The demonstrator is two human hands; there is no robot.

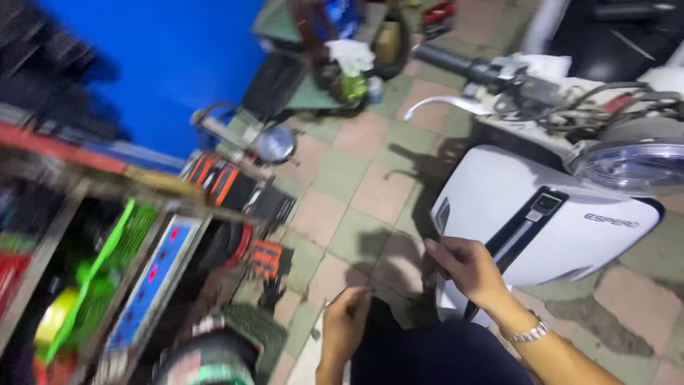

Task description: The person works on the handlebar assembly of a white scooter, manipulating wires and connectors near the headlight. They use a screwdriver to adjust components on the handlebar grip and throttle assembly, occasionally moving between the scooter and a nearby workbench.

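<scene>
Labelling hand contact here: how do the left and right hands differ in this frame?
The right hand rests against the white scooter panel; the left hand sits lower, apart from it. The right hand has a metal wristwatch at its wrist; the left wrist shows none. The left hand seems to pinch something thin, blurred. Both are bare.

Blue wall (153, 64) upper left. Cluttered shelf rack (85, 235) at left, blurred, with green items (107, 264) and orange-black boxes (221, 178). Round mirror (276, 144) lies near the boxes. White rag (351, 53) on clutter at top. Floor tiles (356, 178) green and pink, worn.
</scene>
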